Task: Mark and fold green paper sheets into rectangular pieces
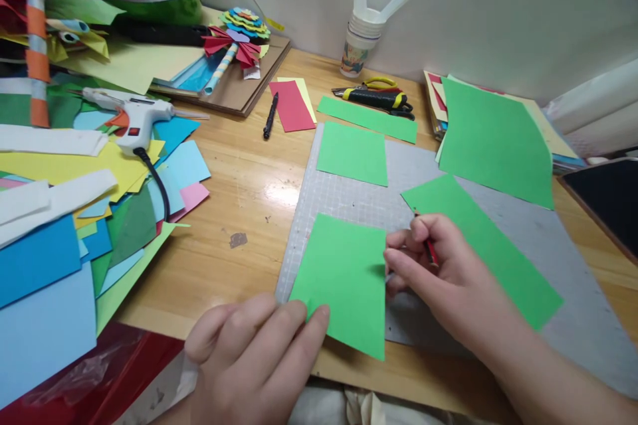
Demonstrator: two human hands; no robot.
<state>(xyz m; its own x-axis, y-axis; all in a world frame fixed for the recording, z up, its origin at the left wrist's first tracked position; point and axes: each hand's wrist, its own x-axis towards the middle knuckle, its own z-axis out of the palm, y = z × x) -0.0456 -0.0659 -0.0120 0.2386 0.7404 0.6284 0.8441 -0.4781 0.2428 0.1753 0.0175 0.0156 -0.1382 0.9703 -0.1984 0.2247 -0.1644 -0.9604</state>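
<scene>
A green paper rectangle (343, 279) lies on the near part of a grey cutting mat (349, 202). My left hand (254, 352) rests at the table's front edge, its fingers flat and their tips pressing the sheet's lower left corner. My right hand (438, 272) is closed around a thin red tool (429, 249), held like a pen, its tip at the sheet's right edge. A long green strip (488, 246) lies slantwise under and behind that hand. Another green rectangle (353, 154) sits farther back on the mat.
A heap of coloured paper (60, 226) and a white glue gun (134, 118) fill the left. At the back lie a black pen (270, 116), red paper (290, 106), pliers and scissors (379, 96), a cup stack (356, 46), a large green sheet (493, 139).
</scene>
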